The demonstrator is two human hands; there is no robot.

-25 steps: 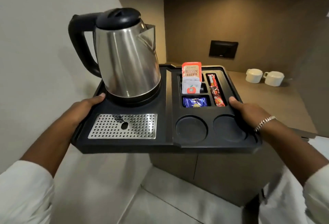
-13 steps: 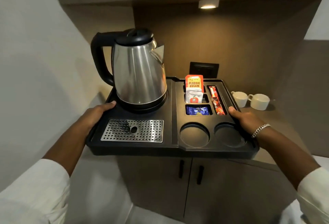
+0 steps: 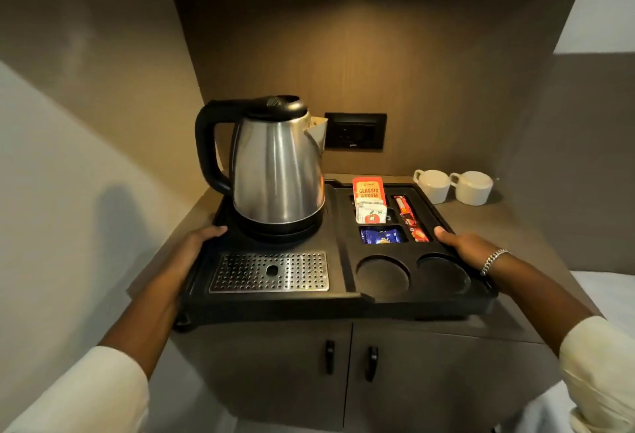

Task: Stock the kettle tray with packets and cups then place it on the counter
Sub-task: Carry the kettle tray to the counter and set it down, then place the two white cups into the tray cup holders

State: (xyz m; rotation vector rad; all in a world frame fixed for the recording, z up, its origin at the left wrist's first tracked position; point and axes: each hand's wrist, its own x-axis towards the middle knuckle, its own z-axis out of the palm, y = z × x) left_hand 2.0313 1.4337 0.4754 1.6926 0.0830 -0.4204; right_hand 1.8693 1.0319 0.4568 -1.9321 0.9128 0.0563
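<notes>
Now both hands, left hand [image 3: 192, 247], right hand [image 3: 464, 248], gripping tray [image 3: 338, 226] ends (long axis left-right), kettle [image 3: 278, 174] spout rightward

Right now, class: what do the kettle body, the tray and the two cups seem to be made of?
Kettle body: probably polished stainless steel; it shows streaked reflections.
Tray: likely matte black moulded plastic, with a dull, even surface.
Two cups: apparently glazed white ceramic, with thick walls and a soft sheen.

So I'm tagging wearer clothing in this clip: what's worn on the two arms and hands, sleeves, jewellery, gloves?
Both hands are bare, no gloves. The left hand shows no jewellery; its forearm is uncovered up to a pushed-up cream-white long sleeve. The right hand has a silver chain-link bracelet at the wrist, and that arm ends in a matching cream-white sleeve. No watch or rings are visible.
</notes>
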